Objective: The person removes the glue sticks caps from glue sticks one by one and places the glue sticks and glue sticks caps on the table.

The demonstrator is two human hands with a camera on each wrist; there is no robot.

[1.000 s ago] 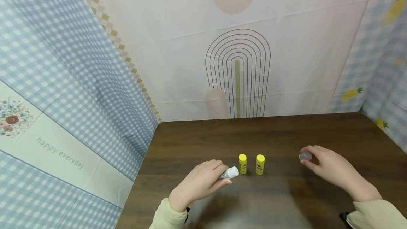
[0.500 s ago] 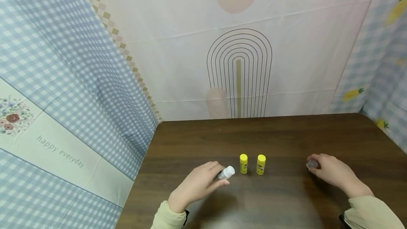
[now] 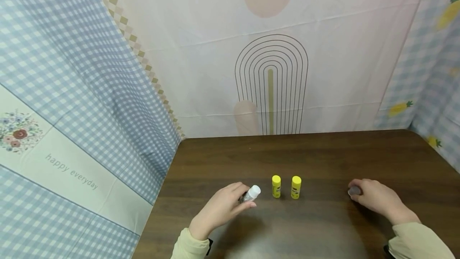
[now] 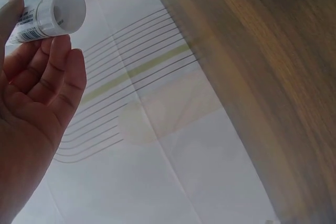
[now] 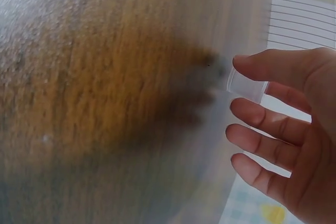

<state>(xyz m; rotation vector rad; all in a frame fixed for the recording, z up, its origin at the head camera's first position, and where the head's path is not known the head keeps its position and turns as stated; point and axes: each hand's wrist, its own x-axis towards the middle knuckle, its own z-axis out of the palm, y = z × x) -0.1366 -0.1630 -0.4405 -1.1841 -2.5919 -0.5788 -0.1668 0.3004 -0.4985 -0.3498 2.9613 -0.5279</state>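
White tube: left hand grips it uncapped; right hand pinches clear cap near table; step appears to be cap set-down; next move calls for gentle release

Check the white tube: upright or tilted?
Tilted: in the head view, the white tube slants in the left grip, while both yellow tubes stand straight on the table.

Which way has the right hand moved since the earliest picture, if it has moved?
Yes: in the head view, the right hand is now farther right from the right yellow tube, and lower.
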